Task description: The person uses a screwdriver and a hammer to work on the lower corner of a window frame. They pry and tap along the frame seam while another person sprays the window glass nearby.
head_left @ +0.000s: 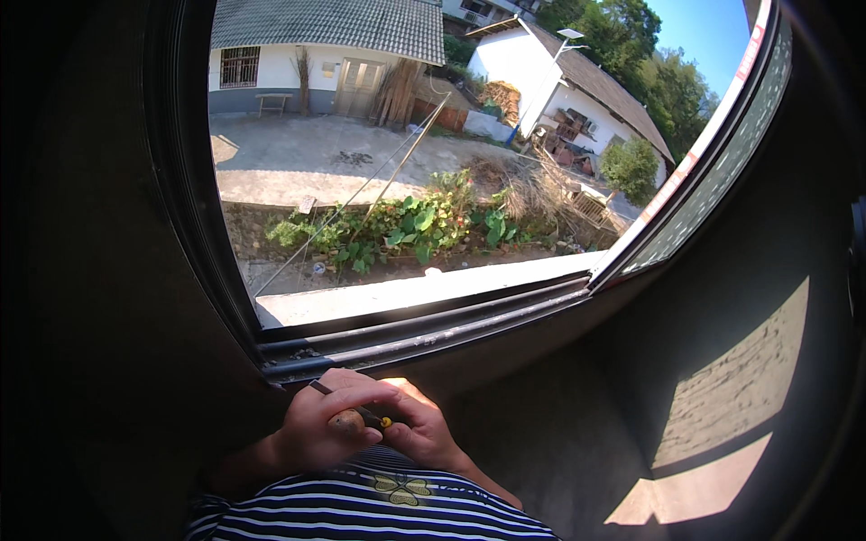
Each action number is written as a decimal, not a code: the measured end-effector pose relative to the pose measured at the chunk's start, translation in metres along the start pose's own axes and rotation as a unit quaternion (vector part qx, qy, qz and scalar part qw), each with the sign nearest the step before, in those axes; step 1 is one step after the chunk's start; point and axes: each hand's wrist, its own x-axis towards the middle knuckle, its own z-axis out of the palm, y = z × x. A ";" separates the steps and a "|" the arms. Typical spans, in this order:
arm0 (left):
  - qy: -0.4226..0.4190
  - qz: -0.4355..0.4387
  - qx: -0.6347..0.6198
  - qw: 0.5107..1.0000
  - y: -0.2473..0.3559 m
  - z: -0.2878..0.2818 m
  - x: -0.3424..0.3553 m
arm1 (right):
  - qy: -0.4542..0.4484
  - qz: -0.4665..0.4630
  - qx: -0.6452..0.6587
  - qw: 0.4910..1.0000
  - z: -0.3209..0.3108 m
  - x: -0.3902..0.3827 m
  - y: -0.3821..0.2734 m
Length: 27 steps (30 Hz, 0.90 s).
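My left hand (320,419) is closed around a tool with a rounded wooden end (345,422) and a dark, narrow part (318,387) poking out above the knuckles. Pressed close beside it, my right hand (415,424) has curled fingers at a small yellow-and-black piece (386,423); whether that piece belongs to the same tool is unclear. Both hands are held in front of my striped shirt (379,509), just below the dark window track (433,332).
The open window's dark left frame (185,180) and right sash (686,212) border a view of white houses (577,126), plants (415,230) and a concrete yard (298,158). Below the pale outer ledge (361,302), a dark inside wall (532,406) carries sunlit patches at right.
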 end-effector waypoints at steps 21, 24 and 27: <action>0.071 0.101 0.018 0.992 0.005 -0.011 -0.024 | -0.105 -0.011 0.068 0.992 0.050 0.024 0.026; 0.130 0.122 0.136 0.974 0.000 -0.013 -0.040 | -0.115 -0.054 -0.041 0.991 0.050 0.025 0.032; 0.318 0.082 0.160 0.931 0.002 -0.012 -0.057 | -0.107 -0.051 -0.096 0.988 0.044 0.021 0.032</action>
